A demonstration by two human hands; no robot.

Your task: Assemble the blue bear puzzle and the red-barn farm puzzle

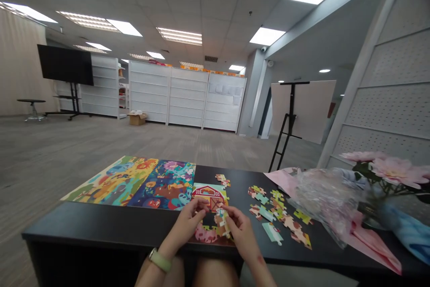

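Both left hand (pixel 188 222) and right hand (pixel 241 228) bent fingers over the puzzle (pixel 199 189); I couldn't tell their grip. Bare table (pixel 239 195) lay right, its edge close.

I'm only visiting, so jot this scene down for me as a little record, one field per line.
Surface: black table
Centre: barn jigsaw puzzle, incomplete
Left hand: at the puzzle's left side, curled; grip unclear
Right hand: at its right side; whether it pinches a piece is unclear
Left wrist: pale green watch
Spare pieces: loose jigsaw pieces, right of the right hand
Farther left: yellow animal picture, dark blue picture
Right end: pink flowers, clear plastic wrap
Background: television, easel
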